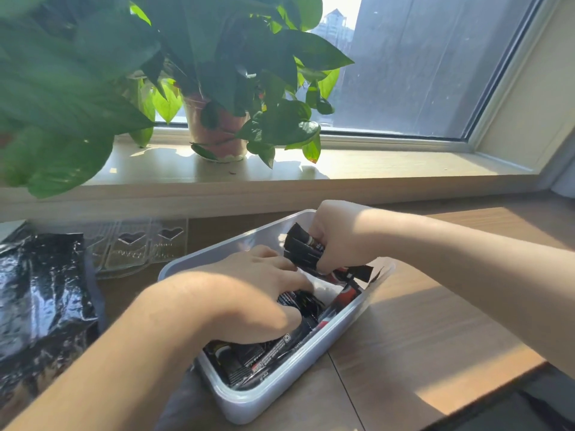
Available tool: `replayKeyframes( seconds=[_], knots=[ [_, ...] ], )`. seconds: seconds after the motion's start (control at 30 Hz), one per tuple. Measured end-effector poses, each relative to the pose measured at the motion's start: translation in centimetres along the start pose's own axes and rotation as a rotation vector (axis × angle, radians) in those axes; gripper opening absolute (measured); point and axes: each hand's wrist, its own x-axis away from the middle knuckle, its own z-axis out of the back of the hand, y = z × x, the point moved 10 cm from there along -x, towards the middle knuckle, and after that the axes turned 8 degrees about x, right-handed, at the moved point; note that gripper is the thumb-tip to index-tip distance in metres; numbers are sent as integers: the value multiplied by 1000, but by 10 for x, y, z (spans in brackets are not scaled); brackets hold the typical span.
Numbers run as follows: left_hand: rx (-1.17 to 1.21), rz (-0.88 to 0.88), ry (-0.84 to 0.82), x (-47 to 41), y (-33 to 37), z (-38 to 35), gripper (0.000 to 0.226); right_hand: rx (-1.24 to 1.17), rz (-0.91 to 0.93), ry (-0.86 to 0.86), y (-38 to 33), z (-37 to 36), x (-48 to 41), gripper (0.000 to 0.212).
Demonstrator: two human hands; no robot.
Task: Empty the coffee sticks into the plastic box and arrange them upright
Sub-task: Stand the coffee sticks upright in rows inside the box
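The coffee sticks point(273, 349) were in the plastic box point(267, 396), most lying flat. The right hand point(339, 234) gripped a bunch upright at the far end. The left hand point(249, 290) curled its fingers round loose ones. Most were not stood up yet.

Wooden table point(420, 321) bears plastic box point(280, 391), black foil bag point(40, 290) — clear tray point(137, 248) behind.
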Motion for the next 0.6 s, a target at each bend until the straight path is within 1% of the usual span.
replayKeyframes(
  seconds=[0.1, 0.3, 0.47, 0.6],
  knots=[
    [9, 12, -6, -1, -2, -4, 68, -16, 6, -24, 4, 8, 5, 16],
    [18, 2, -12, -1, -3, -1, 67, -160, 24, 31, 11, 36, 7, 18],
    [19, -7, -42, -2, -3, -4, 67, -217, 24, 2, 11, 28, -1, 18],
    [25, -39, -52, -4, 2, -4, 67, -258, -31, 5, 18, 13, 2, 21]
  ],
)
